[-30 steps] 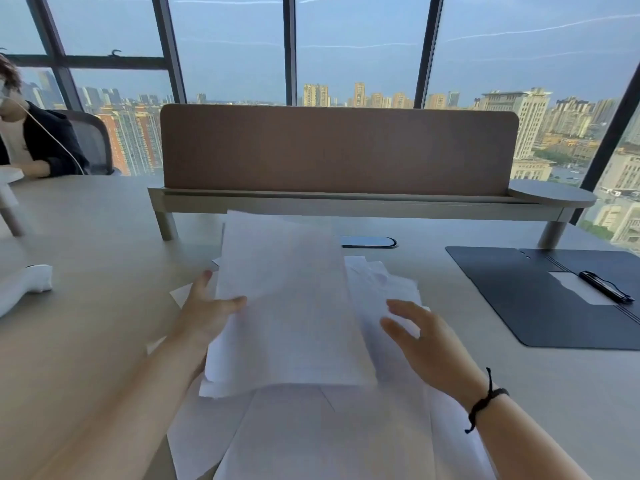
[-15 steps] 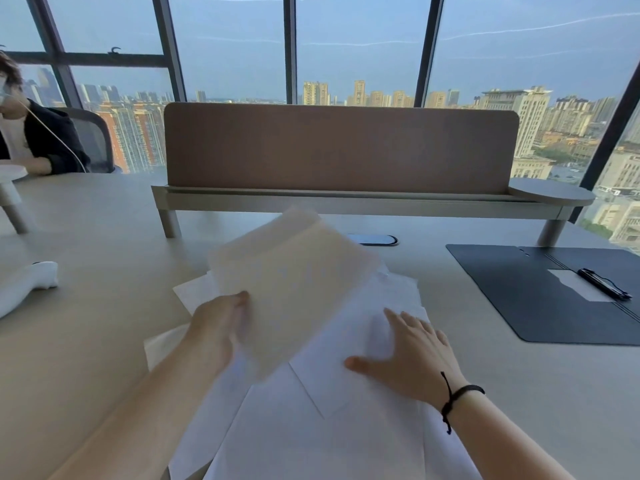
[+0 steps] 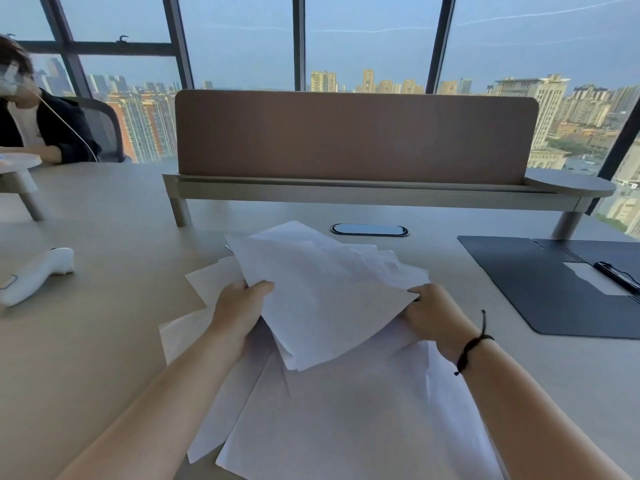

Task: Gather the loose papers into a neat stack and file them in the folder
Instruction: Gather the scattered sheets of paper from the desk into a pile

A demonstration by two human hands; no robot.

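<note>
We are early in the gathering, by our reading. Our left hand [image 3: 239, 311] and right hand [image 3: 429, 315] both grip a small, uneven bundle of papers [image 3: 322, 296] at centre frame, one at each side edge, lifted a little above the counter [image 3: 86, 341]; its corners are fanned and not squared. Under and around it, more loose sheets [image 3: 346, 420] lie spread across the lower middle of the frame, a few poking out to the left of our left hand. The dark folder [image 3: 540, 282] lies open at the right edge of the frame, well apart from the pile, with a pen [image 3: 616, 276] on it. Nothing is filed yet. Left to do: collect the remaining sheets, square the edges, carry the stack over to the folder.
</note>
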